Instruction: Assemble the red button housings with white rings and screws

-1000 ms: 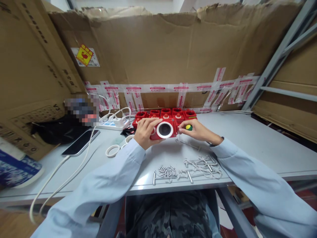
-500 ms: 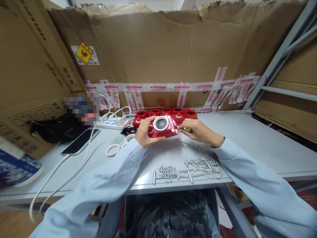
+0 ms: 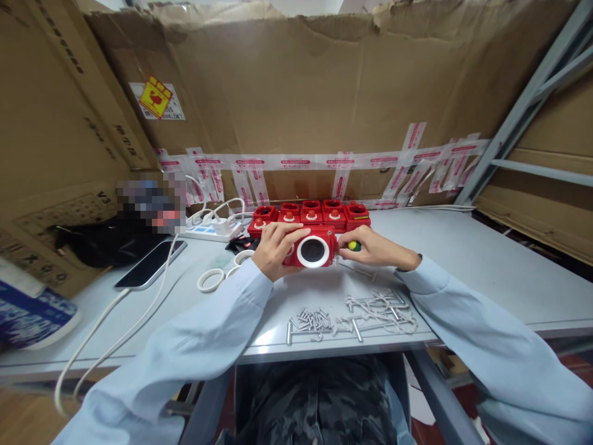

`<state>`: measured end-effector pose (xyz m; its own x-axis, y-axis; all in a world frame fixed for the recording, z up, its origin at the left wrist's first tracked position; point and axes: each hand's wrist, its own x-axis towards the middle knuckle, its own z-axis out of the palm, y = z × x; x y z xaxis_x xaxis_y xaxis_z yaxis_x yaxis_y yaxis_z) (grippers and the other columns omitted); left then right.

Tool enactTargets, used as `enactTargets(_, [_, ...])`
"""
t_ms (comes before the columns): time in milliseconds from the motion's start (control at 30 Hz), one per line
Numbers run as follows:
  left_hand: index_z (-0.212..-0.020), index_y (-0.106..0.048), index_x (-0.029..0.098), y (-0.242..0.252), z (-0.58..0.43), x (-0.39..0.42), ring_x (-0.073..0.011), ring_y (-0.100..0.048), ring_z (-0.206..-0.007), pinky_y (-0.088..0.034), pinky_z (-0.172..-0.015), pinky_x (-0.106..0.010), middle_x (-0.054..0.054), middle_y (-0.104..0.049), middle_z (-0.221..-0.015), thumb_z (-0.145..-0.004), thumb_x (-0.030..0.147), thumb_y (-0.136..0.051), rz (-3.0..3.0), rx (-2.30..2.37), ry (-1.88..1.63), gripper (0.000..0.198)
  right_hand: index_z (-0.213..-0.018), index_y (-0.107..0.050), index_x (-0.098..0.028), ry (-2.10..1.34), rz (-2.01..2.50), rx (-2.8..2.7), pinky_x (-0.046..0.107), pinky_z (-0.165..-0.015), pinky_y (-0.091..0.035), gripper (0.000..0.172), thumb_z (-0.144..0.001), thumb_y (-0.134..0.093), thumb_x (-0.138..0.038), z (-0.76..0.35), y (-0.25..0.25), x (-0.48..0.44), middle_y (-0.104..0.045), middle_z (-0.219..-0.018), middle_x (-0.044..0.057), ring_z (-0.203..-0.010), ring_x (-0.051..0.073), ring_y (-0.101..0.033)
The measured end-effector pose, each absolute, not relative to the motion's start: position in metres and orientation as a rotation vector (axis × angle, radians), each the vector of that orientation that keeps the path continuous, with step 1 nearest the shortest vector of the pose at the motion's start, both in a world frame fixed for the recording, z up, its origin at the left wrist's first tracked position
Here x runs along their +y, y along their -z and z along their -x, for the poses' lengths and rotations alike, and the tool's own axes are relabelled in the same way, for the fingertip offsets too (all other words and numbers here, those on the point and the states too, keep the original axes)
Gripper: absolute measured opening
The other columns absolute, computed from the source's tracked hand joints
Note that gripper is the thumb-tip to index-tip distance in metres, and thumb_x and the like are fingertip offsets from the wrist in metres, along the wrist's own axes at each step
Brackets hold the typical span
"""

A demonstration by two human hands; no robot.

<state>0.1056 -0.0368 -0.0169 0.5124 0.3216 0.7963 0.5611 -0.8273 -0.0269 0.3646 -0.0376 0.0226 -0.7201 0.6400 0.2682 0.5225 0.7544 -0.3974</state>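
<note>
My left hand (image 3: pixel 277 248) is closed around the left end of a red housing (image 3: pixel 332 238), whose front faces me. A white ring (image 3: pixel 327 252) frames the round dark opening on that front. At the housing's right side, my right hand (image 3: pixel 365 247) is closed on a small screwdriver with a yellow and green handle (image 3: pixel 354 245); fingers hide most of it, and its tip cannot be made out. Several similar red housings (image 3: pixel 311 213) stand in a row behind. Below on the table lie small metal pins (image 3: pixel 314 320) and metal rods tangled with pale cords (image 3: pixel 382 311).
Loose white rings (image 3: pixel 211 280) lie left of my hands. Farther left are a phone (image 3: pixel 152 266) on a white cable and a power strip (image 3: pixel 210 229). Cardboard (image 3: pixel 287 93) walls in the table's back, with a grey metal frame (image 3: pixel 509 111) at right.
The red housing has tipped so its ringed front faces me, moving slightly down and right with my left hand. My right hand has turned, showing more of the yellow and green handle.
</note>
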Motion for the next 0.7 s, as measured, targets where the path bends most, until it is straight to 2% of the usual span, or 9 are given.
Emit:
enactTargets(100, [-0.122, -0.050, 0.024, 0.017, -0.105, -0.034, -0.0312, -0.052, -0.107, -0.037, -0.094, -0.049, -0.013, -0.058, -0.119, -0.070, 0.040, -0.072, 2.504, -0.832, 1.183, 0.058, -0.079, -0.067, -0.015, -0.411, 0.930, -2.545, 0.026, -0.063, -0.041, 0.021, -0.085, -0.050, -0.027, -0.364, -0.022, -0.036, -0.067, -0.072, 0.002, -0.063, 0.011, -0.054])
enactTargets(233, [-0.122, -0.045, 0.019, 0.019, -0.107, -0.029, -0.0305, -0.056, -0.106, -0.043, -0.092, -0.046, -0.013, -0.059, -0.116, -0.062, 0.042, -0.077, 2.604, -1.002, 1.330, 0.071, -0.082, -0.068, -0.016, -0.393, 0.979, -2.424, 0.027, -0.064, -0.042, 0.020, -0.083, -0.053, -0.030, -0.366, -0.028, -0.038, -0.066, -0.071, 0.003, -0.063, 0.012, -0.056])
enactTargets(400, [-0.114, -0.043, 0.020, 0.024, -0.107, -0.030, -0.0256, -0.061, -0.100, -0.048, -0.088, -0.040, -0.009, -0.060, -0.113, -0.059, 0.041, -0.078, 2.726, -1.310, 1.489, 0.069, -0.075, -0.062, -0.019, -0.332, 0.941, -1.743, 0.025, -0.049, -0.038, 0.004, -0.071, -0.061, -0.021, -0.368, -0.045, -0.045, -0.057, -0.063, -0.001, -0.054, 0.010, -0.050])
enactTargets(533, [-0.105, -0.042, 0.020, 0.025, -0.106, -0.030, -0.0219, -0.062, -0.090, -0.049, -0.083, -0.036, -0.004, -0.060, -0.102, -0.053, 0.038, -0.078, 2.774, -1.361, 1.516, 0.066, -0.071, -0.050, -0.023, -0.607, 0.641, -1.062, 0.020, -0.037, -0.027, 0.010, -0.065, -0.055, -0.016, -0.372, -0.054, -0.040, -0.037, -0.048, -0.008, -0.043, 0.008, -0.037])
enactTargets(700, [-0.101, -0.038, 0.022, 0.024, -0.110, -0.033, -0.0191, -0.060, -0.085, -0.048, -0.079, -0.033, -0.002, -0.056, -0.096, -0.053, 0.036, -0.077, 2.843, -1.343, 1.495, 0.064, -0.070, -0.043, -0.022, -0.863, 0.523, -0.683, 0.016, -0.039, -0.030, 0.015, -0.062, -0.047, -0.009, -0.375, -0.058, -0.031, -0.033, -0.046, -0.009, -0.045, 0.007, -0.037])
